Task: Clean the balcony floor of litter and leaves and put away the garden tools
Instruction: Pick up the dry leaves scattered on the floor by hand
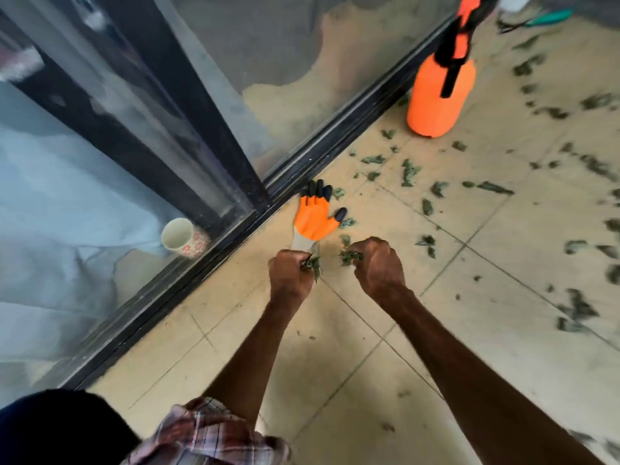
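- Sleeve (208,431): plaid, at the bottom edge, nearest the camera.
- Floor (335,364): beige tiles. Both bare forearms reach forward over it.
- Left hand (290,276): low over the tiles, grip curled tight and pinching the left tuft (313,265) of green leaves, which sticks out on the inner side of the fist.
- Right hand (380,266): near the left hand but apart from it, grip likewise curled tight around the right tuft (350,257).
- Glove (315,219): orange with black fingertips and a pale cuff, lying flat on the floor just beyond the left hand, fingers pointing toward the track. Whether the cuff touches the hand cannot be told.
- Track (235,250): dark sliding-door rail running diagonally along the floor's left edge, with the glass door (134,129) above it.
- Cup (183,238): pale with a red flower pattern, behind the glass just beside the track, mouth turned toward the camera.
- Leaves (409,171): loose green pieces scattered over the tiles beyond and to the right of the hands, many toward the right edge blurred.
- Sprayer (439,95): orange bottle with a black pump, upright on the floor beside the track, well beyond the glove.
- Teal tool (550,16): at the top right corner, blurred; its kind cannot be told.
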